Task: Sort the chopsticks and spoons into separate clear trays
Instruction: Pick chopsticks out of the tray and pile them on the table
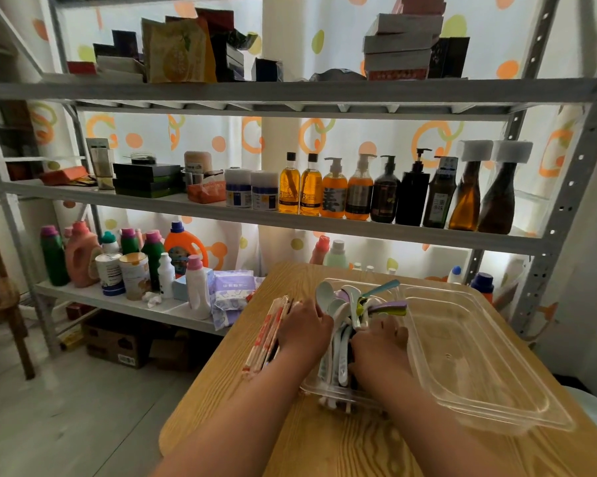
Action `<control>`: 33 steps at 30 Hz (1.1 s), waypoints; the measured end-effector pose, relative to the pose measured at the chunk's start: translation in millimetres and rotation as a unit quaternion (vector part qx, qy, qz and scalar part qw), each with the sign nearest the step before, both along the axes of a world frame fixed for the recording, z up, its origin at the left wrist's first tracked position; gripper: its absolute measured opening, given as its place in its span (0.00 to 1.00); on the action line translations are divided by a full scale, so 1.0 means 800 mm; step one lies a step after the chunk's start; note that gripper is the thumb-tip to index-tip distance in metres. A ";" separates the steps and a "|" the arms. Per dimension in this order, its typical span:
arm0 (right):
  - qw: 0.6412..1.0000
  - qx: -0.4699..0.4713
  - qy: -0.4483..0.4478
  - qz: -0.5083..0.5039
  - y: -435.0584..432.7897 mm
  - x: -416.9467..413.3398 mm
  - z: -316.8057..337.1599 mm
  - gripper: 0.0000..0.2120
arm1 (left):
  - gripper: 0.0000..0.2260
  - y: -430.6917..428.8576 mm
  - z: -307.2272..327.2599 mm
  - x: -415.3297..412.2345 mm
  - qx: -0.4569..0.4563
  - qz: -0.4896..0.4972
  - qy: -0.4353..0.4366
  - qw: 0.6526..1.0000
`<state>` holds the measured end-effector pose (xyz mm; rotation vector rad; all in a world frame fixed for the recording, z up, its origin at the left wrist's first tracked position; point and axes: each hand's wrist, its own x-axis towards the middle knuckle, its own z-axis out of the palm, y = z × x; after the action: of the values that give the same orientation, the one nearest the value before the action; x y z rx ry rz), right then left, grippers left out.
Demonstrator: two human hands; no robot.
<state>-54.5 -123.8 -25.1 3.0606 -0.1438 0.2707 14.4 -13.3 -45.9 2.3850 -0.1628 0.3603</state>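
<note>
on the wooden surface (324, 449) i see 2 clear trays side by side. the right tray (479, 366) holds nothing, while the left tray (328, 395) holds the heaped spoons (345, 304). the wrapped chopsticks (267, 333) lie just left of it, seemingly untrayed, so i judge it half done. my right hand (381, 340) curls its fingers round the spoons. i cannot tell the grip of my left hand (304, 327).

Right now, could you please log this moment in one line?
left hand: among spoons | right hand: among spoons | chopsticks: beside left hand | large clear tray: empty
</note>
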 end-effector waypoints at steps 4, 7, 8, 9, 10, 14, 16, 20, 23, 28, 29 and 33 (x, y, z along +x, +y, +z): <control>1.000 -0.014 0.011 0.017 -0.004 -0.001 -0.006 0.20 | 0.13 -0.002 -0.006 0.000 0.004 -0.008 0.005 1.000; 0.998 -0.035 0.044 0.023 -0.009 0.006 -0.017 0.25 | 0.14 -0.003 -0.008 -0.001 0.016 -0.009 -0.009 1.000; 0.997 -0.041 0.056 0.023 -0.010 0.009 -0.020 0.27 | 0.14 -0.003 -0.010 -0.001 0.024 -0.009 -0.008 1.000; 0.996 -0.048 0.068 0.020 -0.011 0.010 -0.021 0.28 | 0.15 -0.004 -0.011 0.000 0.036 -0.008 -0.007 0.999; 0.995 -0.054 0.079 0.019 -0.013 0.012 -0.023 0.29 | 0.16 -0.004 -0.012 0.001 0.050 -0.007 -0.007 0.999; 0.994 -0.057 0.089 0.016 -0.017 0.015 -0.023 0.29 | 0.15 -0.006 -0.010 0.000 0.075 -0.005 -0.011 0.997; 0.994 -0.057 0.097 0.013 -0.016 0.015 -0.022 0.29 | 0.15 -0.006 -0.009 -0.001 0.078 -0.007 -0.009 0.997; 0.989 -0.058 0.132 0.007 -0.015 0.015 -0.016 0.31 | 0.16 -0.005 -0.009 -0.001 0.086 -0.009 0.002 0.996; 0.986 -0.053 0.158 0.003 -0.016 0.014 -0.012 0.31 | 0.17 -0.005 -0.009 -0.001 0.095 -0.017 0.009 0.995; 0.979 -0.047 0.200 -0.009 -0.013 0.014 -0.001 0.33 | 0.17 -0.006 -0.008 -0.002 0.106 -0.019 0.019 0.994; 0.979 -0.048 0.200 -0.012 -0.012 0.014 -0.001 0.34 | 0.18 -0.006 -0.008 -0.003 0.108 -0.019 0.019 0.994; 0.984 -0.050 0.171 -0.025 -0.009 0.017 -0.012 0.35 | 0.18 -0.005 -0.009 -0.003 0.109 -0.018 0.022 0.994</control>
<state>-40.5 -130.8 -34.4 2.9415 -0.1817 -0.2431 12.1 -17.5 -52.9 2.5994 -0.2363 0.2845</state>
